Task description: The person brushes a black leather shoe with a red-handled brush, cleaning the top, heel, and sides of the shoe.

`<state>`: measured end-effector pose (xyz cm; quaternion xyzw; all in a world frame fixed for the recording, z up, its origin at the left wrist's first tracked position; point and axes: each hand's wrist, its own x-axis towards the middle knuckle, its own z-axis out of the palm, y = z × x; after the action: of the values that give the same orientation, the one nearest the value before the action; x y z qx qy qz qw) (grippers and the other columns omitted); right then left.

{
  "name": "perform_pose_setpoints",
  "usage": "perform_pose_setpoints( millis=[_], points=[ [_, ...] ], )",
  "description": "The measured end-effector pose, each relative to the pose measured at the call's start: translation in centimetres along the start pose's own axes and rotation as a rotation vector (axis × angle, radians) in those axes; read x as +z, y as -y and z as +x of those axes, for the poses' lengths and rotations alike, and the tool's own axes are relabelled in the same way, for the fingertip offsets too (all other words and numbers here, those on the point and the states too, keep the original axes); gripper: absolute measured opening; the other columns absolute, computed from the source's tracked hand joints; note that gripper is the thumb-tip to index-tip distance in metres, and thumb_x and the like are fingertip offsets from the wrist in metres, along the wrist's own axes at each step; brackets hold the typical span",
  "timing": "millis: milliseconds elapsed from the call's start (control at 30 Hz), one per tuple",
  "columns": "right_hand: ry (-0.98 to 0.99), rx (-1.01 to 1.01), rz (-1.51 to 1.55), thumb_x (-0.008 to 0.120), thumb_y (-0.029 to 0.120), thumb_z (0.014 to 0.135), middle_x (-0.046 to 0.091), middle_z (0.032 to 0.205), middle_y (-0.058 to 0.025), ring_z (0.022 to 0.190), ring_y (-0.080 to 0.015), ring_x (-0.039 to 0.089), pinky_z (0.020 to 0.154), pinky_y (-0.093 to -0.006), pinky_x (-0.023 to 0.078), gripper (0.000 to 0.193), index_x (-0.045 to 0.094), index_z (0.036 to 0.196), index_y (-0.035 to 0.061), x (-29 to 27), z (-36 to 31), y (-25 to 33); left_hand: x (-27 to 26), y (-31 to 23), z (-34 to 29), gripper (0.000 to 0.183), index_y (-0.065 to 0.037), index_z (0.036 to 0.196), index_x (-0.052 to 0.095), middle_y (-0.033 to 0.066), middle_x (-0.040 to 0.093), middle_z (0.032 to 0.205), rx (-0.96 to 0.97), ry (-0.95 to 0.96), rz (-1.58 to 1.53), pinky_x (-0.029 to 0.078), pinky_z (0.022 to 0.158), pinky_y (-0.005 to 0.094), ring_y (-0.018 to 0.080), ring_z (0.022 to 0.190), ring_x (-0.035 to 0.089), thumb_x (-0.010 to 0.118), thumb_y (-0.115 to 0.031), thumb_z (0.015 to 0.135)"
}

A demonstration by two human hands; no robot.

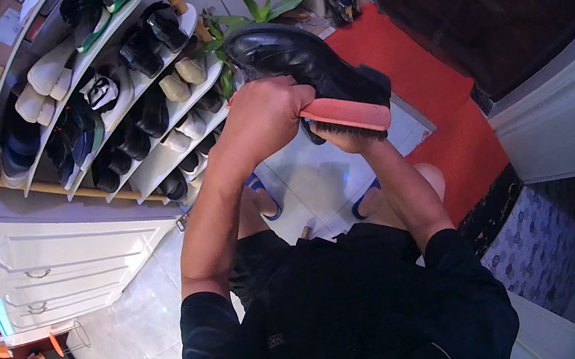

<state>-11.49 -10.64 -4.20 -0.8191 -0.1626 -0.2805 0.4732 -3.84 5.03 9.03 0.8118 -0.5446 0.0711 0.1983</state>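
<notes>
A black leather shoe (pixel 306 58) is held up in front of me, its toe to the far left and its heel to the right. My left hand (pixel 266 112) is closed round one end of a brush (pixel 352 112) with a pinkish-red back and dark bristles. The brush lies across the near side of the shoe, bristles facing down toward me. Beneath the brush, my right hand (pixel 350 142) supports the shoe near its heel; most of its fingers are hidden behind the brush and shoe.
At the left stands a tiered white shoe rack (pixel 123 122) full of shoes, beside a white cabinet (pixel 69 260). A leafy plant (pixel 262 11) is behind the shoe. Red mats (pixel 403 58) lie to the right, with dark shoes (pixel 341 0) by the doorway. A small object (pixel 306 232) rests on the tiles between my feet.
</notes>
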Motion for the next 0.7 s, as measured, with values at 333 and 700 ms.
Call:
perform_pose_setpoints(
  millis=[333, 700],
  points=[
    [0.132, 0.020, 0.053, 0.068, 0.010, 0.080, 0.064, 0.110, -0.0101, 0.102, -0.0245, 0.060, 0.089, -0.0398, 0.047, 0.036, 0.062, 0.116, 0.0088, -0.3, -1.2, -1.9, 3.1, 0.9, -0.1, 0.010, -0.005, 0.079, 0.063, 0.0128, 0.061, 0.073, 0.101, -0.059, -0.394, 0.049, 0.062, 0.0413, 0.0342, 0.071, 0.062, 0.062, 0.002, 0.072],
    [-0.183, 0.367, 0.803, 0.058, -0.003, 0.064, 0.066, 0.100, -0.0050, 0.085, -0.0155, 0.061, 0.074, -0.0287, 0.050, 0.051, 0.065, 0.114, -0.0016, -1.3, 0.7, -1.4, 4.9, 2.4, -4.9, 0.028, -0.019, 0.070, 0.045, -0.0105, 0.047, 0.057, 0.473, -0.228, -2.244, 0.031, 0.052, 0.0239, 0.0026, 0.048, 0.042, 0.061, -0.017, 0.093]
  ],
)
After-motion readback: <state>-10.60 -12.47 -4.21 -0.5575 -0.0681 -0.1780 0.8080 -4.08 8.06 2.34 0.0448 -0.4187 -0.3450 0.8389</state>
